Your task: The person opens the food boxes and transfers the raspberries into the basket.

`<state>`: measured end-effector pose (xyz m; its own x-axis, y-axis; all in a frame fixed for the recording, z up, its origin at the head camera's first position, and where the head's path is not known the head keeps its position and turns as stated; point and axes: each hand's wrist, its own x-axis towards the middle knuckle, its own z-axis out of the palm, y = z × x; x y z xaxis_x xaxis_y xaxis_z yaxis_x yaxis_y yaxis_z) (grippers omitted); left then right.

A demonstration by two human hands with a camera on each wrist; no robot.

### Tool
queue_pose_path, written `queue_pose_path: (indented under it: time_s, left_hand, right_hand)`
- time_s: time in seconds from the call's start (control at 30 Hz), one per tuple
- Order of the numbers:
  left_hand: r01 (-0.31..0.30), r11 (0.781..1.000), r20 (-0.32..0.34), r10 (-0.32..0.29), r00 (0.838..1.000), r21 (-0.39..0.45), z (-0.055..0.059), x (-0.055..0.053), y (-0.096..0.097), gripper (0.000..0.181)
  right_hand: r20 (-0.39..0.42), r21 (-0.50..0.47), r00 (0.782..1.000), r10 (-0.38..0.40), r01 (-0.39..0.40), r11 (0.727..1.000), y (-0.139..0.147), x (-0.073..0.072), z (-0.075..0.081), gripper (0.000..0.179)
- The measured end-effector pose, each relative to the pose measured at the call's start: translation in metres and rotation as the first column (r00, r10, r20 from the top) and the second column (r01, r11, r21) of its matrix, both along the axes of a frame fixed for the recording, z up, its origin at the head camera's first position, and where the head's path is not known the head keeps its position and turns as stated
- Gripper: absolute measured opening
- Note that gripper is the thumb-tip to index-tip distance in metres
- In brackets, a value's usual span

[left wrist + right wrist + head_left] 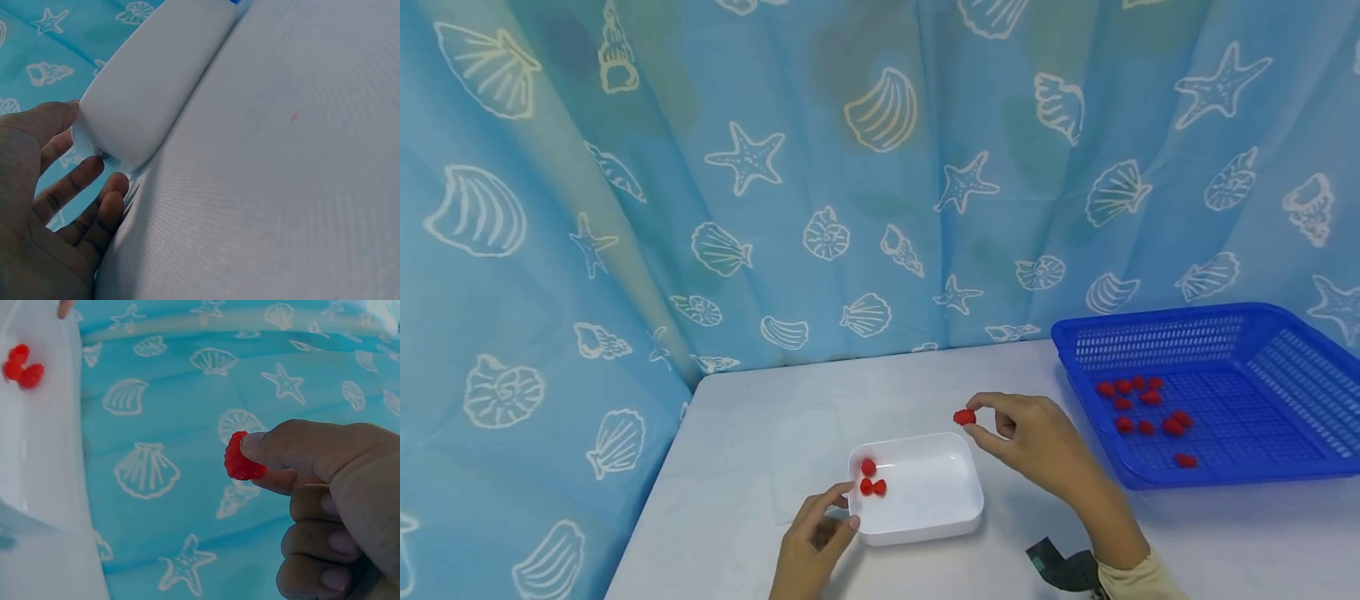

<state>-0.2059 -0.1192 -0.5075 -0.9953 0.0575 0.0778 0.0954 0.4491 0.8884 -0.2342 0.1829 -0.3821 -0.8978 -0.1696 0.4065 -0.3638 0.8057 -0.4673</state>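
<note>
Between thumb and index finger, my right hand (pixel 1026 437) pinches a red raspberry (pixel 965 417), held up past the far right corner of a white rectangular dish (pixel 917 533). The right wrist view shows the bumpy raspberry (pixel 240 457) at the fingertips, with the other fingers curled in. Three more raspberries (pixel 868 467) lie at the dish's left end. My left hand (pixel 815 537) holds the dish's near left corner with thumb and index finger. In the left wrist view its thumb (pixel 59 119) meets the dish rim, and the lower fingers hang apart from the wall.
A blue mesh basket (pixel 1247 482) stands at the right of the white table (pixel 730 433), with several raspberries (pixel 1172 427) in its left part. Behind the table hangs a blue curtain (pixel 820 183) with shell prints. A dark strap (pixel 1067 567) is on the right wrist.
</note>
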Motion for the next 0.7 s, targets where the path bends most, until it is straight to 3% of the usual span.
queue_pose_path:
  time_s: [0.27,0.7]
  left_hand:
    - [-0.013,1.0,0.002,0.013,1.0,-0.001,0.005,0.0,0.0,0.039]
    - [-0.034,0.999,0.025,0.035,0.999,-0.016,0.004,0.001,0.002,0.039]
  right_hand:
    - [-0.055,-0.037,0.998,-0.017,0.015,0.999,0.031,0.01,0.013,0.018]
    - [-0.175,0.026,0.978,-0.114,0.121,0.992,0.098,0.009,0.006,0.022]
